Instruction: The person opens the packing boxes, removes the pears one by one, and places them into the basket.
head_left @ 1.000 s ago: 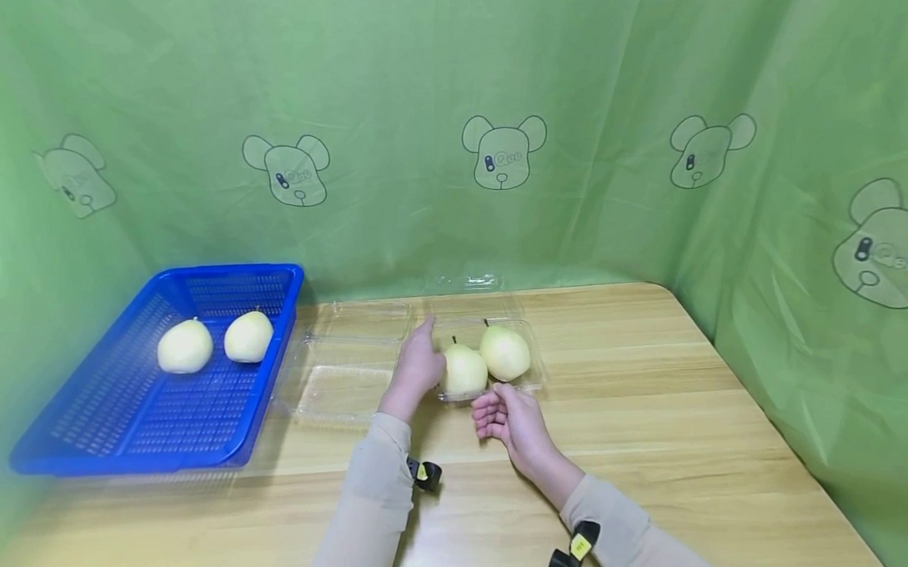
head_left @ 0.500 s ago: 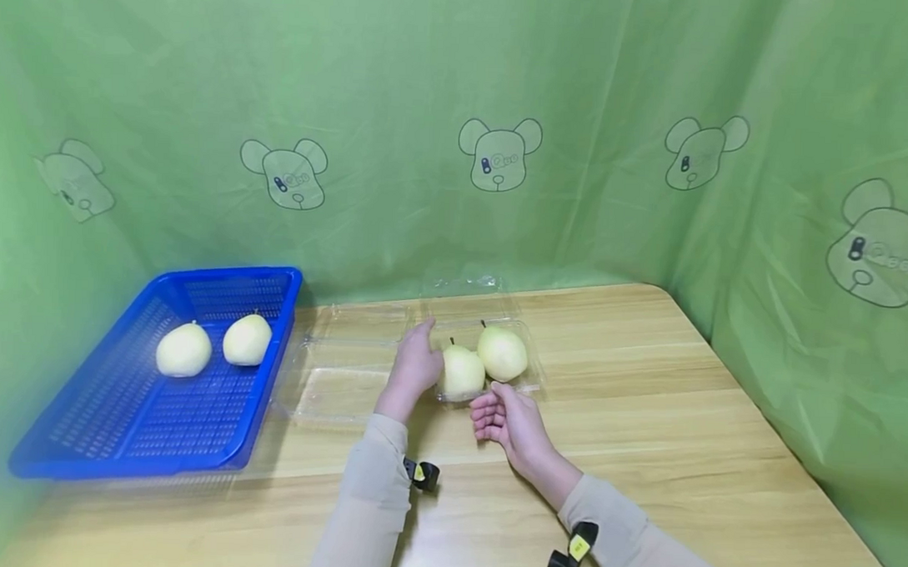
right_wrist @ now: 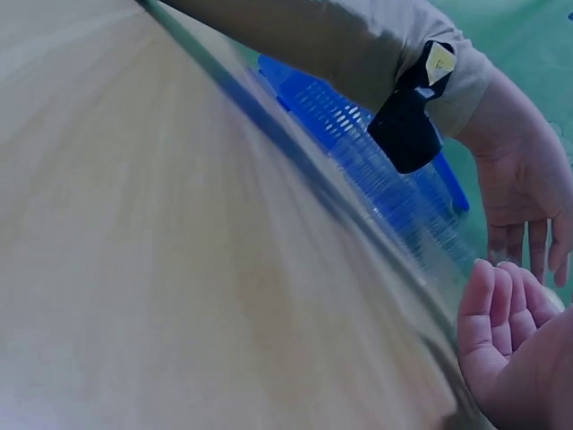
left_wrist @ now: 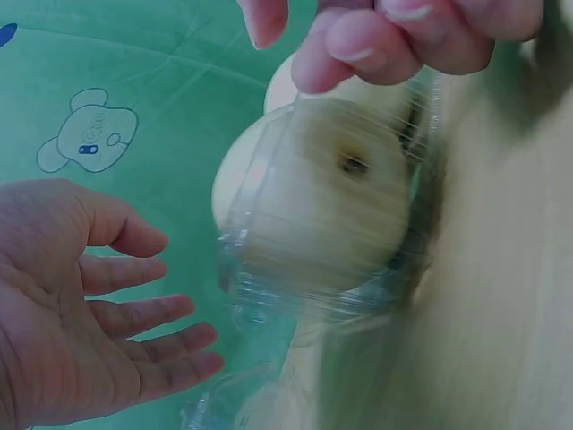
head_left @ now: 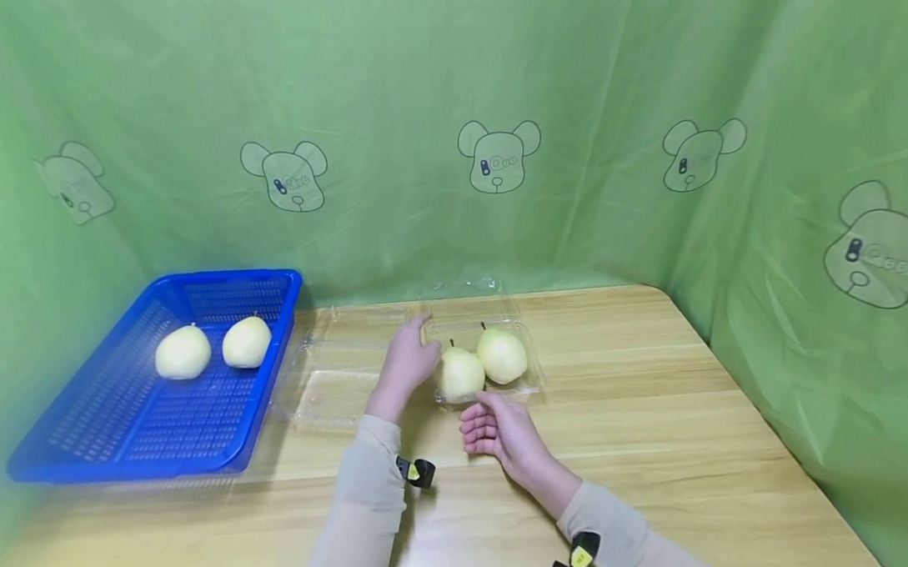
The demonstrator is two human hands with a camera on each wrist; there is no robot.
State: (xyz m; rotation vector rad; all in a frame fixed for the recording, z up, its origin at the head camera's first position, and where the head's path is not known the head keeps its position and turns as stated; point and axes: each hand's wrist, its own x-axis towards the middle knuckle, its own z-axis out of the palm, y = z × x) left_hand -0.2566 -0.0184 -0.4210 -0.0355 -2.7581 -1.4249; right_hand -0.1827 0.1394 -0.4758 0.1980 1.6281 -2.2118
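Note:
Two pale yellow pears, a left one (head_left: 462, 374) and a right one (head_left: 502, 356), sit in a clear plastic clamshell box (head_left: 529, 388) whose lid (head_left: 472, 301) is folded back. My left hand (head_left: 406, 361) is just left of the box; its fingers (left_wrist: 148, 318) are spread and relaxed, apart from the box in the left wrist view. Close to the box's front edge is my right hand (head_left: 504, 435), palm turned inward. Its fingers (right_wrist: 506, 300) curl loosely around nothing, and in the left wrist view its fingertips (left_wrist: 363, 58) overlap the box's rim.
At the left stands a blue plastic basket (head_left: 171, 440) with two more pears inside, one (head_left: 184, 352) left of the other (head_left: 247, 341). Another clear clamshell (head_left: 337, 395) lies between basket and left hand. A green curtain (head_left: 576, 229) hangs behind the wooden table (head_left: 688, 458).
My left hand has drawn slightly left, away from the left pear. My right hand has come a little back toward me from the box's front edge. The pears stay in place.

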